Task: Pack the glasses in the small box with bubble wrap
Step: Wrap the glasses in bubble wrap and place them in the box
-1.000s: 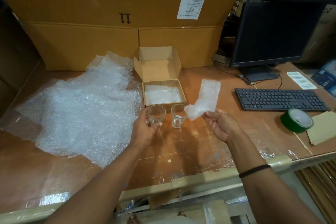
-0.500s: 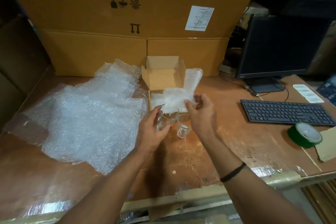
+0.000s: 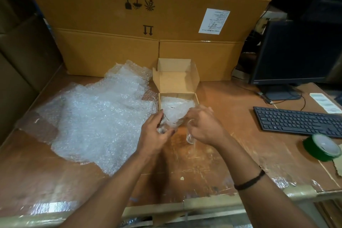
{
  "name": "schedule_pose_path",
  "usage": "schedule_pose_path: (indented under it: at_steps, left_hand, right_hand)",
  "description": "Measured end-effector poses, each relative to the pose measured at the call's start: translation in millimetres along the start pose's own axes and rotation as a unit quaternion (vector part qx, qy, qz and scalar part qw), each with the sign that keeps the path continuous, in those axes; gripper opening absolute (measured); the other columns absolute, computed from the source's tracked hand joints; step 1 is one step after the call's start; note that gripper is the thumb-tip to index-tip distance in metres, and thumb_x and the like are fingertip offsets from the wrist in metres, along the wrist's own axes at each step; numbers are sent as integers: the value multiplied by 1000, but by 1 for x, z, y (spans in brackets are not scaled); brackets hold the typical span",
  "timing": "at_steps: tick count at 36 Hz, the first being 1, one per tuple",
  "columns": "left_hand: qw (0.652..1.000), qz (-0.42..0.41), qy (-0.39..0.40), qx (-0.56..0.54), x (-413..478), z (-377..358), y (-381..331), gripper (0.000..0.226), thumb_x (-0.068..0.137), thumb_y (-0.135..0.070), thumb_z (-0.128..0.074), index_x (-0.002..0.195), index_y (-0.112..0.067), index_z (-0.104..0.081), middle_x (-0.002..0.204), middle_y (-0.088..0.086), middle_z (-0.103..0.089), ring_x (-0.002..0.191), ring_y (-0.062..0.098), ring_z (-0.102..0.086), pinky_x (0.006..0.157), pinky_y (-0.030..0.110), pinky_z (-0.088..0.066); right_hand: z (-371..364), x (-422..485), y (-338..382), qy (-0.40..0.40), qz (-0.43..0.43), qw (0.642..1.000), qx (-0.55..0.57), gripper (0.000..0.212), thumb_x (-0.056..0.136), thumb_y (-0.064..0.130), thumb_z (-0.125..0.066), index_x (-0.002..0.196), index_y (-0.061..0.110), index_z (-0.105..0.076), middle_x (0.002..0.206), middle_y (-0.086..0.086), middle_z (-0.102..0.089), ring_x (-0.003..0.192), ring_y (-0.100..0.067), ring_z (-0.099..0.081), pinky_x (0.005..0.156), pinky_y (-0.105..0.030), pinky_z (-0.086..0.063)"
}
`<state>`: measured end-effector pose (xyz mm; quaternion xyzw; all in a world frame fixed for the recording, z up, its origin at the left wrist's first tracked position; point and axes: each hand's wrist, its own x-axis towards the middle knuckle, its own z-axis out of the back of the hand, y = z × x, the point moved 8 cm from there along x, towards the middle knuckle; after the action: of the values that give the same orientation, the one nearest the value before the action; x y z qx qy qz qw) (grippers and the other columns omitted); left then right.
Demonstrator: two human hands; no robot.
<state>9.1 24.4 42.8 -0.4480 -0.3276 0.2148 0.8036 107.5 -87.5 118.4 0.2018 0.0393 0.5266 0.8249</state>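
Fingers (image 3: pixel 157 120) of the left hand (image 3: pixel 154 135), just right of the loose heap of bubble wrap (image 3: pixel 96 116) that fills the left middle of the frame, curl round a clear glass (image 3: pixel 162 130) at centre. A small sheet of bubble wrap (image 3: pixel 174 112) drapes over that glass, in front of the open small box (image 3: pixel 177 81), hiding part of it. The right hand (image 3: pixel 203 127) pinches the sheet's right edge with curled fingers. A second glass (image 3: pixel 190 138) stands on the table (image 3: pixel 212 168) just below that hand. A keyboard (image 3: pixel 296 121) and a green tape roll (image 3: pixel 323 147) lie at far right.
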Motion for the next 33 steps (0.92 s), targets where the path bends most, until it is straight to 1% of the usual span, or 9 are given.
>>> schedule_pose_path:
  at_steps: [4,9,13,16,19,22,26,29,33]
  left_hand:
    - [1000,9,3,-8,-2,2,5,62,73,-33,-83,129,-21,-57,111,-6,-62,101,3,-59,81,29,-56]
    - [1000,-1,12,-18,-1,-4,4,64,73,-30,-85,130,-20,-58,113,-5,-62,102,1,-59,85,25,-54]
    - [1000,-5,19,-24,-5,-7,3,68,70,-26,-87,131,-23,-58,113,-5,-64,102,0,-59,84,24,-54]
    - [999,-6,36,-31,-9,-8,2,65,71,-27,-86,129,-28,-59,113,-10,-64,103,1,-60,84,22,-53]
    - [999,1,34,-29,-10,-7,4,66,69,-27,-86,127,-32,-55,113,-20,-59,104,-12,-55,83,9,-47]
    - [999,11,32,-24,-10,-5,8,70,67,-22,-88,129,-30,-55,115,-18,-59,104,-16,-53,84,8,-47]
    - [999,0,33,-26,-11,-4,3,70,67,-20,-88,125,-35,-52,112,-29,-54,102,-17,-53,82,6,-46]
    - [999,-7,41,-29,-11,-7,1,72,66,-22,-89,127,-34,-52,114,-25,-56,105,-15,-54,85,7,-46]
    - [997,-21,68,-36,-14,-12,-4,75,63,-25,-89,130,-28,-54,118,-25,-56,109,-10,-55,90,13,-48]
  right_hand:
    - [28,-16,4,-185,62,980,25,51,65,3,-49,110,17,-68,114,4,-67,100,-22,-58,81,-42,-44]
    - [-4,-12,24,-16,103,988,-113,62,79,15,-27,128,27,-62,134,11,-59,115,-22,-47,76,-29,-14]
    - [-26,-10,10,107,71,980,-152,54,94,15,-41,145,32,-44,152,15,-39,125,-19,-35,78,-31,-14]
    - [-20,-10,9,103,70,981,-146,50,93,13,-48,140,32,-50,146,18,-46,122,-16,-37,76,-31,-14]
    - [-1,-14,6,9,55,995,-89,48,78,1,-47,114,27,-67,122,13,-64,112,-18,-48,78,-32,-19]
    - [10,-19,-1,-41,54,995,-67,21,85,18,-55,95,27,-70,106,13,-68,98,-18,-55,77,-34,-32]
    - [-4,-15,-7,43,45,995,-73,16,92,37,-63,103,31,-73,111,13,-68,104,-16,-57,88,-38,-42]
    - [-7,-9,-4,57,60,993,-87,27,90,15,-59,107,29,-74,111,11,-71,101,-21,-58,85,-35,-43]
    - [-9,-4,-1,94,65,985,-128,55,87,-1,-46,129,31,-62,134,17,-58,114,-14,-45,84,-30,-30]
